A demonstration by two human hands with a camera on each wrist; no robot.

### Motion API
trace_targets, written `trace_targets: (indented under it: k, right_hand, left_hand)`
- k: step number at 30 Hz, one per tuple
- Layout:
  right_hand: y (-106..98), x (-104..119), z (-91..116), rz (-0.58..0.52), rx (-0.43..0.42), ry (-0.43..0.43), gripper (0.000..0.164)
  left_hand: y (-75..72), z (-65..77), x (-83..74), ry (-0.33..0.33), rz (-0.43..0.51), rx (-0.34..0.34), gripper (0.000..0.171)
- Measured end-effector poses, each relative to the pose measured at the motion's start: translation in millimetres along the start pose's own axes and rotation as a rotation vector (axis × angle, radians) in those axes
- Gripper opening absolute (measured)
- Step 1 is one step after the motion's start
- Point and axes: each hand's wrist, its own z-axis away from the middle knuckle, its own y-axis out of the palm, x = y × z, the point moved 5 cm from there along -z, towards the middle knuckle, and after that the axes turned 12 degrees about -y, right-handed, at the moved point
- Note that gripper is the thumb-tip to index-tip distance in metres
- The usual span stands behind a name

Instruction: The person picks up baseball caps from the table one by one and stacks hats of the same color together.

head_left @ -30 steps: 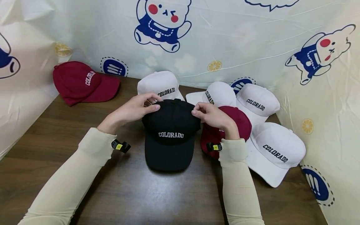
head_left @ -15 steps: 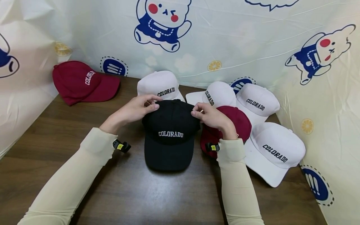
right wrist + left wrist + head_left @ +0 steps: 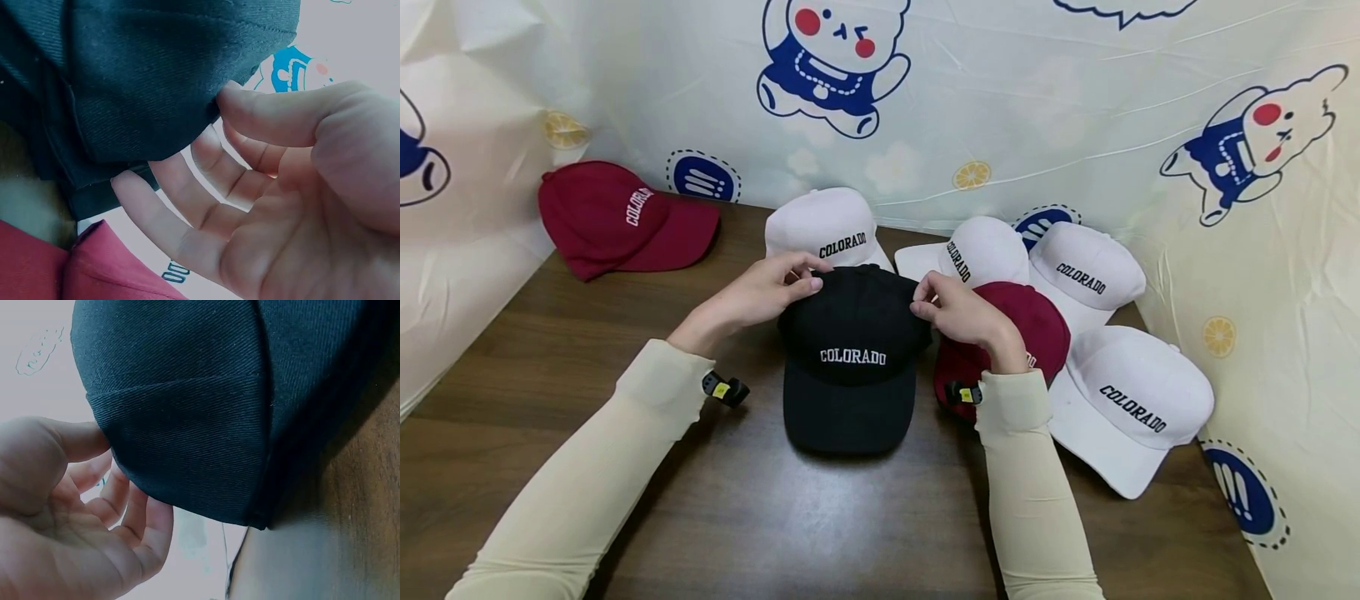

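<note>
Black cap [image 3: 853, 321] pinched at its sides by left hand [image 3: 760, 292] and right hand [image 3: 964, 312], brim pointed toward person; positioned mid-table [image 3: 790, 525], white cap [image 3: 826, 223] partly covered behind, maroon cap [image 3: 1037, 317] placed at right.

Bare tabletop [image 3: 797, 533] btwn L forearm [image 3: 580, 467] & R forearm [image 3: 1037, 492]: open lane up to blk cap [image 3: 852, 371]. R side obstructed: near maroon cap [image 3: 1051, 321], 3 white caps [image 3: 1150, 379]. Rear white cap [image 3: 822, 221] just behind, then curtain [image 3: 1022, 100]. Far-L maroon cap [image 3: 617, 221] well apart.
</note>
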Motion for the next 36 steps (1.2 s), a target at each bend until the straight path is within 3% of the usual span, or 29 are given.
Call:
trace_targets:
  k: [7,36]
  right_hand:
    - [2,2,-5,0.096,-0.024,-0.044,0.007]
    - [6,4,-9,0.128,-0.044,-0.052,0.009]
  left_hand:
    - [-3.5,-1.6,2.7,0.005,-0.02,-0.045,0.024]
    - [-7.7,-2.6,6.7,-0.018,-0.001,-0.055,0.024]
